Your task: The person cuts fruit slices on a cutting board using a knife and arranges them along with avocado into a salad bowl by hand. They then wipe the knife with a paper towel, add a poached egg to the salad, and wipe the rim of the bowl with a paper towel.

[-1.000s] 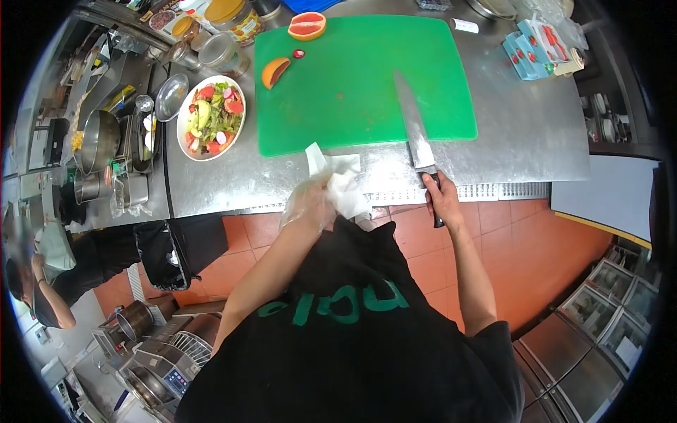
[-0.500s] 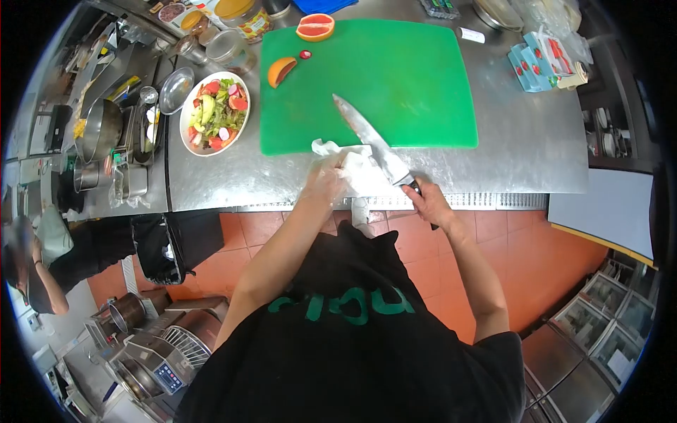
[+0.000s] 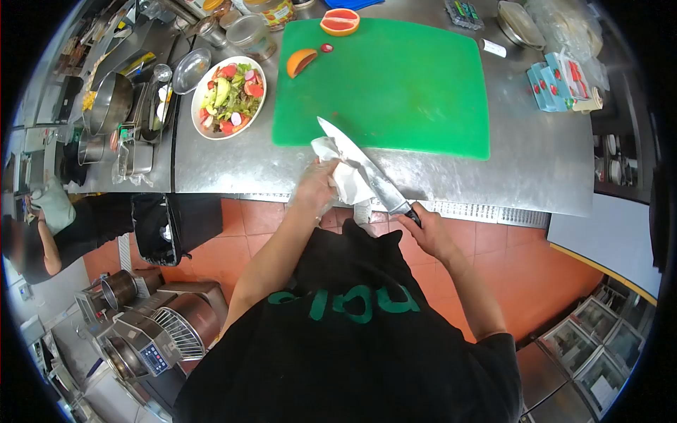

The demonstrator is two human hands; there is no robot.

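Note:
My right hand [image 3: 428,229] grips the black handle of a chef's knife [image 3: 377,185], its blade pointing up and to the left over the counter edge. A white paper towel [image 3: 348,176] is held in my left hand [image 3: 315,187], which seems to wear a clear plastic glove. The towel lies against the blade's left side. Beyond the knife tip is a green cutting board [image 3: 395,84]. On it are a grapefruit half [image 3: 340,22], a smaller grapefruit piece [image 3: 302,63] and a small radish piece [image 3: 326,48].
Left of the board stands a bowl of salad [image 3: 229,97], with a clear lid [image 3: 192,71] and jars [image 3: 252,39] behind it. Blue cartons [image 3: 549,86] and a metal bowl [image 3: 520,25] sit at the right. Another person [image 3: 49,225] is at the far left.
The knife and right hand have moved slightly left and toward me. My left hand has shifted toward me too, bringing the paper towel along the blade. The view has turned a little.

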